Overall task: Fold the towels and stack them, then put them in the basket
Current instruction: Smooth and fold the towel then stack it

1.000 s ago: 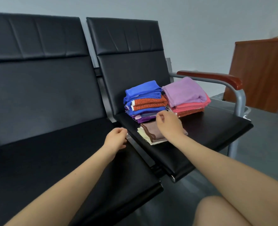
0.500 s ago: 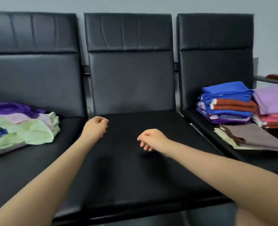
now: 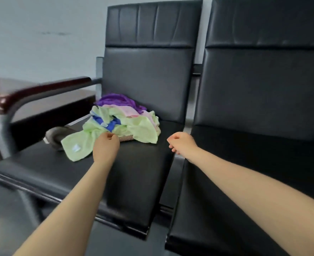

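Just beyond left hand [image 3: 106, 145]: loose heap of unfolded cloth towels [image 3: 123, 119], light green on top, blue, pink and purple beneath, on black padded leather seat [image 3: 126, 174]. Left hand fingers curled in, at or just short of near edge of green towel; grip on cloth cannot tell. Right hand [image 3: 182, 143] well right of heap, over gap between seats, fingers loosely curled, holding nothing. Left of left hand: grey rounded object [image 3: 57, 135] partly under green towel. Farther left: dark red wooden armrest on grey metal tube [image 3: 41, 91], blurred. Versus half a second earlier: view swung left, heap now central, folded stacks out of frame, left hand closer to heap. Bare seat surface near both hands; second black leather seat [image 3: 263, 163] under right forearm.
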The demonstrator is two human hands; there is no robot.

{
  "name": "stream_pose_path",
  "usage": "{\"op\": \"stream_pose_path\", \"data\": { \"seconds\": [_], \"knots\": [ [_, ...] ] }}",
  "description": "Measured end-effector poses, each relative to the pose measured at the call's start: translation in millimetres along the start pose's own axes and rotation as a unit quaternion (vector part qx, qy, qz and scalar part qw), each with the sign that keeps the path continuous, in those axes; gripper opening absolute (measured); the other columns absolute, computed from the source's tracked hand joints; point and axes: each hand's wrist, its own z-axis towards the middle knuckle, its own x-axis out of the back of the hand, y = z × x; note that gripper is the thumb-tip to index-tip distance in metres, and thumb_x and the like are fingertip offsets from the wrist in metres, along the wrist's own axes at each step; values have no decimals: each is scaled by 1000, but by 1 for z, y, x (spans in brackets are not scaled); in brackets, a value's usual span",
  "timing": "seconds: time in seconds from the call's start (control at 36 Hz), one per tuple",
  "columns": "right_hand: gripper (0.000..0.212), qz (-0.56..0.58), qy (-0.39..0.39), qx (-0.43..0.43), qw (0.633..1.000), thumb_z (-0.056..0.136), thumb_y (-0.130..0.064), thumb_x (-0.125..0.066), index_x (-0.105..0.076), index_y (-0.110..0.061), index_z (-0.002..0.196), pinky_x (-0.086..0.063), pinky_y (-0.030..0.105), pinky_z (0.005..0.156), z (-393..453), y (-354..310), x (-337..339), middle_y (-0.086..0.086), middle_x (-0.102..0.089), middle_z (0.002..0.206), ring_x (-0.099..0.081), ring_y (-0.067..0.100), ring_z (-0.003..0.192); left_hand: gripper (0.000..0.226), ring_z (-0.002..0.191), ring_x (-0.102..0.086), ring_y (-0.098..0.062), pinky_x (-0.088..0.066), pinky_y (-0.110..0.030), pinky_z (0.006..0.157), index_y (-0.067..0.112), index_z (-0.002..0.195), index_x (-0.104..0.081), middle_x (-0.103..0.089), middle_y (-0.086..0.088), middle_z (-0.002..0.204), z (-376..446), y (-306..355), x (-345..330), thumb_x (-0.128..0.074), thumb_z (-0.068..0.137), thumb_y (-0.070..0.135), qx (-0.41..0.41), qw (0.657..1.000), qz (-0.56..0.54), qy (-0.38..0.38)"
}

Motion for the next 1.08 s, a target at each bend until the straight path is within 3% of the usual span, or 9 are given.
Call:
{"op": "stream_pose_path", "data": {
  "seconds": [0.14,0.25,0.39,0.44,0.53,0.64,0.83,0.94,1.08],
  "knots": [
    [24,-44,4,63,997,83,-17,-48,-64,0,85,-45,33,63,25,-26,-39,12,-66,80,-55,22,70,23,94,-55,-23,-40,-32,75,13,105,-65,-64,-2,98,17,-33,28,-49,91,21,-8,998,34,51],
    [22,-121,19,119,985,88,-18,-47,-67,-17,80,-42,34,66,39,-52,-59,2,-64,86,-56,26,85,30,117,-46,-33,-39,-39,91,13,113,-66,-58,-12,122,21,-51,43,-49,90,24,-16,992,87,89],
    [46,-224,70,129,964,93,-31,-51,-49,-13,135,-40,36,89,69,-61,-80,11,-48,132,-42,31,124,43,129,-33,-34,-34,-42,98,15,134,-52,-46,-13,138,24,-59,48,-48,93,25,-20,988,117,102],
    [49,-206,35,94,973,92,-39,-51,-47,-15,136,-41,33,80,79,-54,-88,10,-54,125,-51,31,114,45,127,-36,-34,-37,-42,96,15,138,-49,-49,-13,137,25,-62,45,-47,95,28,-16,985,145,89],
    [25,-188,10,103,977,96,-41,-48,-55,-17,94,-34,30,59,80,-41,-100,0,-55,85,-54,25,84,44,120,-44,-33,-39,-40,93,15,136,-50,-58,-11,127,28,-67,40,-47,95,32,-40,975,204,75],
    [29,-190,46,186,963,100,-33,-45,-51,-9,86,-32,34,58,68,-35,-111,0,-52,76,-48,22,73,40,118,-46,-31,-37,-39,91,17,129,-58,-59,-7,125,33,-72,34,-45,96,36,-64,959,268,71],
    [30,-47,16,217,975,100,-23,-45,-41,-21,70,-30,17,57,55,-71,-100,-8,-44,77,-42,9,72,38,115,-47,-31,-38,-39,92,18,121,-64,-59,-7,123,34,-72,33,-41,96,36,-59,960,262,73],
    [22,177,3,85,980,98,-29,-44,-55,-18,83,-49,36,79,43,-111,-69,6,-61,95,-59,25,91,34,111,-48,-32,-38,-39,88,18,115,-66,-61,-8,120,30,-66,38,-42,96,34,-55,969,229,73],
    [23,416,-61,-83,904,97,-23,-53,-62,-7,111,-54,43,90,30,-140,-31,13,-68,111,-67,31,98,29,107,-50,-29,-41,-40,85,15,110,-67,-61,-9,116,21,-62,42,-47,96,31,-51,985,148,78]
  ]
}}
